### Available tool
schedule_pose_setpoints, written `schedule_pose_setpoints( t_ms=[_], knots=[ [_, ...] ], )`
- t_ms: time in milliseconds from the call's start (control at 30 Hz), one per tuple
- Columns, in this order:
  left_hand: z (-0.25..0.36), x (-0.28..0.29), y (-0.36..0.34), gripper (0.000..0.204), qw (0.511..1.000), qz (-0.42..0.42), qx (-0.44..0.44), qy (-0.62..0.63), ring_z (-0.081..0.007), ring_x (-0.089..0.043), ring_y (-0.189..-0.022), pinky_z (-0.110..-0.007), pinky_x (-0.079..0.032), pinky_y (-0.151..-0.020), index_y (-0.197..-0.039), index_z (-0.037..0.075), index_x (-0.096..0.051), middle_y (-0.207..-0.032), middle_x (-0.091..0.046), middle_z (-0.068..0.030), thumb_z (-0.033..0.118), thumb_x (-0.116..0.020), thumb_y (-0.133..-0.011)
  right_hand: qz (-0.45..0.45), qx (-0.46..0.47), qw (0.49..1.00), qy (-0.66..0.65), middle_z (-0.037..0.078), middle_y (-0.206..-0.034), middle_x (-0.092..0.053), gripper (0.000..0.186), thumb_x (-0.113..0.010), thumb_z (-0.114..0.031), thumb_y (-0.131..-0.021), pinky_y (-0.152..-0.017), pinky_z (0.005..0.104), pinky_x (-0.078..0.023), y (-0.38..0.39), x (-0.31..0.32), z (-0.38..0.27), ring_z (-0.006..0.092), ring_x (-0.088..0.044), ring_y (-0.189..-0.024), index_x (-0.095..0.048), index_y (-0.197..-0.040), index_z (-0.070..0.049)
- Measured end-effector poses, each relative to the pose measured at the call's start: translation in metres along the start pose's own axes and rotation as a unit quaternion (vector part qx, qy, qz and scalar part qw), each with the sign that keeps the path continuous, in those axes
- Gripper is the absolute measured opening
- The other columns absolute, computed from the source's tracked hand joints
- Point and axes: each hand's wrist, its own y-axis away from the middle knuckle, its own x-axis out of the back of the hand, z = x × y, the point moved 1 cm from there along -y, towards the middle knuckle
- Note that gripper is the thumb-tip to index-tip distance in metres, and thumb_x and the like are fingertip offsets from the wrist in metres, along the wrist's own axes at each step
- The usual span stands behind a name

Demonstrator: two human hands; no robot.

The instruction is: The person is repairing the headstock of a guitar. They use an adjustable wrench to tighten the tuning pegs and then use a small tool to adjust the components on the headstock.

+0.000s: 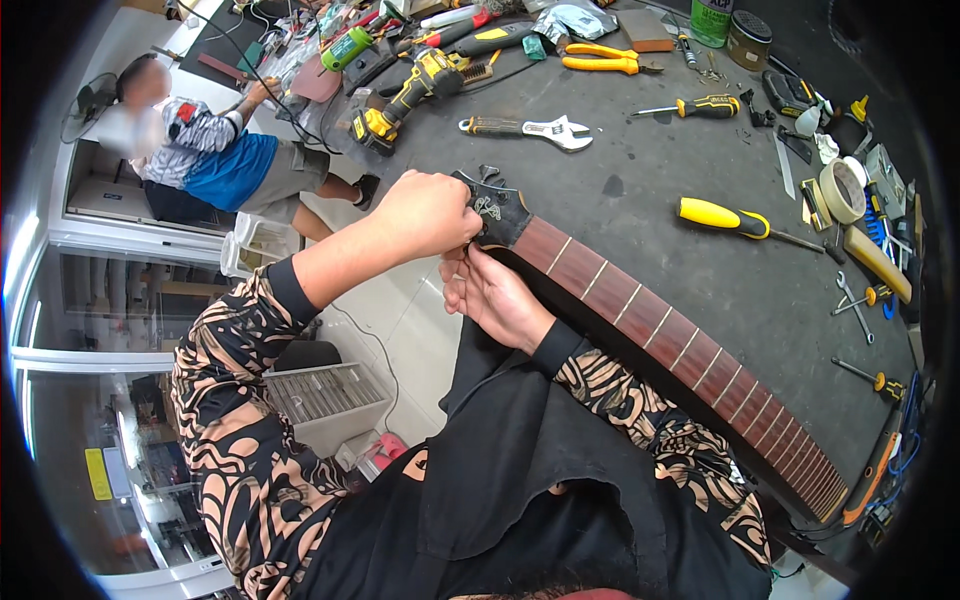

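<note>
"So, where is the left grip [432,216] sitting?"

"It's sitting over the side of the headstock [503,210], knuckles up and fingers folded in. I can't tell what, if anything, they're pinching, since the hand itself is hiding that."

"And the right grip [503,303]?"

"That one is resting just below the left grip, palm facing up, fingers half curled, thumb pointing toward the other hand. I can't tell whether its fingertips are holding anything."

"Where is the guitar neck [668,333] lying?"

"It's running from beside both grips off to their right, fretted face up, along the near side of the dark surface [655,185]."

"What else is lying around?"

"An adjustable wrench [530,130] is lying beyond the left grip, slightly to its right; a cordless drill [420,92] is lying straight beyond that grip. A yellow screwdriver [725,216] is lying well to the right of both."
</note>
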Motion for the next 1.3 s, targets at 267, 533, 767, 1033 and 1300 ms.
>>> schedule_pose_setpoints(
  t_ms=[267,533,767,1033,1300],
  knots=[
    [-0.034,0.001,0.006,0.021,0.935,0.127,-0.321,-0.077,-0.0315,-0.068,-0.099,-0.044,-0.051,-0.093,-0.098,0.006,-0.062,-0.097,-0.064,-0.0092,0.008,-0.077,-0.084,-0.047,0.023,0.991,-0.121,0.005,-0.112,-0.063,0.034,-0.037,-0.037,-0.12,-0.091,0.0383,-0.05,0.006,0.006,0.004,0.0212,-0.06,-0.095,-0.057,-0.127,-0.011],
    [-0.028,0.004,0.003,0.025,0.918,0.118,-0.35,-0.142,-0.0309,-0.066,-0.095,-0.042,-0.05,-0.091,-0.096,0.005,-0.06,-0.094,-0.061,-0.0101,0.008,-0.079,-0.08,-0.041,0.041,0.993,-0.102,0.003,-0.1,-0.058,0.041,-0.032,-0.043,-0.121,-0.087,0.0377,-0.048,0.009,-0.003,-0.005,0.0199,-0.056,-0.089,-0.057,-0.121,-0.011],
    [-0.014,-0.01,-0.002,0.02,0.983,0.086,-0.144,-0.074,-0.038,-0.075,-0.084,-0.046,-0.054,-0.085,-0.086,0.003,-0.07,-0.085,-0.076,-0.0172,0.022,-0.067,-0.09,0.059,0.008,0.998,-0.006,0.002,-0.104,-0.063,0.043,-0.03,-0.037,-0.123,-0.086,0.0344,-0.05,0.01,-0.007,-0.004,0.0153,-0.058,-0.087,-0.06,-0.134,-0.007],
    [-0.017,-0.009,0.003,0.041,0.995,0.076,0.014,0.063,-0.0455,-0.071,-0.08,-0.049,-0.056,-0.074,-0.084,-0.006,-0.07,-0.082,-0.071,-0.0271,0.028,-0.062,-0.106,0.061,-0.006,0.998,0.034,0.001,-0.104,-0.063,0.045,-0.032,-0.037,-0.122,-0.085,0.0332,-0.051,0.004,-0.011,-0.003,0.0146,-0.059,-0.087,-0.06,-0.138,-0.006],
    [-0.011,-0.145,0.046,0.031,0.597,0.373,0.115,0.701,-0.0134,-0.062,-0.07,-0.029,-0.051,-0.066,-0.095,0.002,-0.065,-0.082,-0.065,-0.0043,0.027,-0.062,-0.114,0.131,-0.067,0.957,0.25,-0.002,-0.097,-0.06,0.029,-0.047,-0.031,-0.12,-0.08,0.0299,-0.05,0.041,-0.035,-0.011,0.0105,-0.057,-0.083,-0.062,-0.122,-0.006]
  ],
)
